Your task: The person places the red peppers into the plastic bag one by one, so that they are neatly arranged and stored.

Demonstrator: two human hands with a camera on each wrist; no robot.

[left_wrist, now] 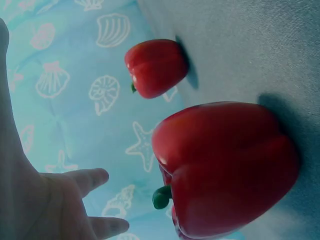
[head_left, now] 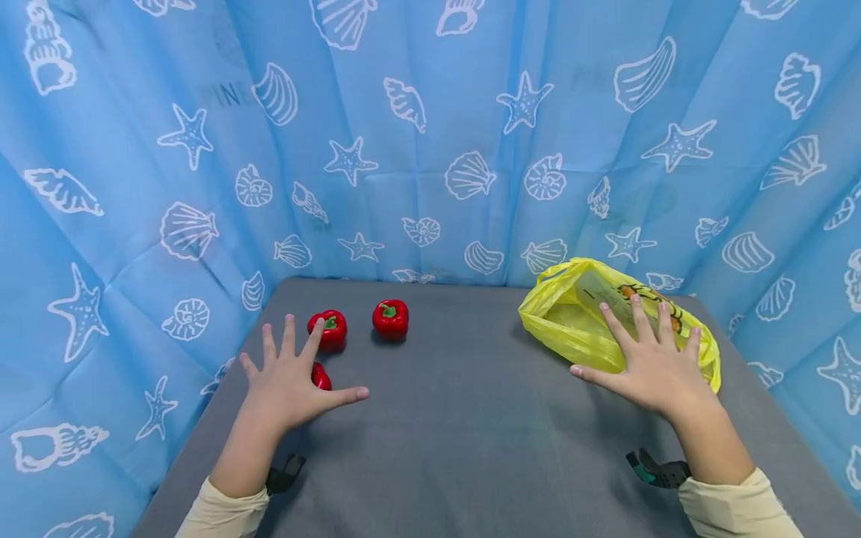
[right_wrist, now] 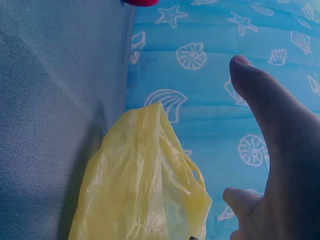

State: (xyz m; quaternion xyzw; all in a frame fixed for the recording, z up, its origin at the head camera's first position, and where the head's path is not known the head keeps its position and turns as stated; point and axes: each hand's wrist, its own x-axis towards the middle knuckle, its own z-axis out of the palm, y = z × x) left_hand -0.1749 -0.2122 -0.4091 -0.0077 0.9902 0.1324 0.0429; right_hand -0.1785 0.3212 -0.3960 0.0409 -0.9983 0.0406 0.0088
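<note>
- Left grip (head_left: 288,382): spreads wide, thumb well away from the fingers; holds nothing; hovers over the left part of the surface (head_left: 464,456), between its left edge and its middle.
- Right grip (head_left: 662,376): spreads just as wide, thumb pointing toward the left edge; holds nothing; hovers above the bag, with a gap between thumb and plastic in the right wrist view.
- Far-left pepper (head_left: 332,338): sits red and glossy near the far left corner, green stem up, partly behind the left index finger in the head view.
- Middle pepper (head_left: 390,320): stands upright near the far edge, just right of the far-left pepper, not touching it; shows a green stem.
- Near pepper (head_left: 321,377): lies closer to the near edge than the other two, mostly hidden by the left grip in the head view.
- Bag (head_left: 554,344): rests near the far right corner, thin and yellow, mouth gaping; bears a dark and orange print inside the opening, partly behind the right fingers.
- Curtain (head_left: 417,134): hangs blue behind the far edge and along both sides, patterned with white shells and starfish.
- Sleeves (head_left: 736,509): cover both forearms in cream, ending below the dark wrist straps (head_left: 285,474).
</note>
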